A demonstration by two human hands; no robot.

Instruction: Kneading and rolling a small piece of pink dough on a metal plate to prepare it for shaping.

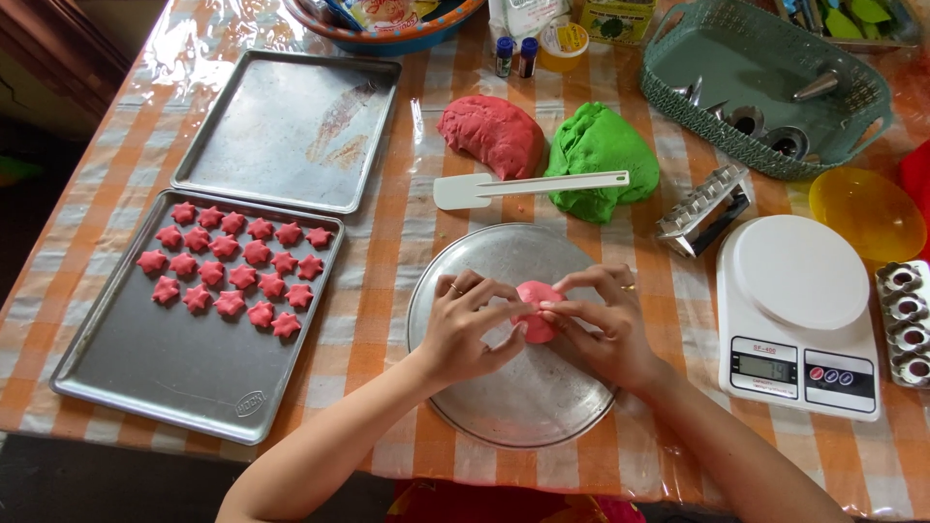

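Both hands meet over a round metal plate (484, 261) at the table's front. My left hand (465, 324) and my right hand (601, 324) pinch a small flattened piece of pink-red dough (536, 302) between their fingertips, just above the plate. Behind the plate lie a big lump of red dough (492, 134) and a big lump of green dough (601, 155), with a white spatula (523, 186) across them. To the left, a rectangular baking tray (145, 358) carries several red star-shaped dough pieces (232, 271).
An unfilled second tray (291, 126) lies behind the first. A white kitchen scale (799, 310) stands at the right, with a metal press (705, 208), a green basket (765, 87) of metal nozzles, a yellow bowl (865, 211) and small moulds (906, 324) nearby. Small bottles (515, 56) stand at the back.
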